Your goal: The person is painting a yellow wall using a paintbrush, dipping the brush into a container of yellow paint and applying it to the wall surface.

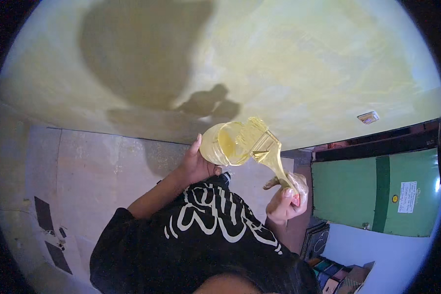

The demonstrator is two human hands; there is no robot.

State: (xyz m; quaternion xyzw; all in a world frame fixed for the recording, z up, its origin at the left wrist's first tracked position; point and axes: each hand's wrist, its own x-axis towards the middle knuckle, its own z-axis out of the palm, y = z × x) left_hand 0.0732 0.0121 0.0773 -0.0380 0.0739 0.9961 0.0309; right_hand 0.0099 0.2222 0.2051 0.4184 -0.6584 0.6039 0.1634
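Observation:
My left hand (197,164) is closed around the side of a paint container (213,144), tilted so its open mouth faces right. Yellow paint coats its inside. In my right hand (288,200) is a wide paintbrush (268,148), gripped by its paint-smeared handle. Its yellow-coated bristles are at the container's rim, pointing up and left; whether they touch the rim I cannot tell. Paint also smears the fingers of my right hand. Beyond both hands stands a wall (304,73) with patchy, streaky yellow paint.
A small switch plate (368,117) sits on the wall at right. Further right is a green door (350,191) with a paper sheet (407,197) on it. Boxes (335,274) are stacked at lower right. Pale paint-spotted floor (93,171) spreads at left, with dark flat pieces (44,214) on it.

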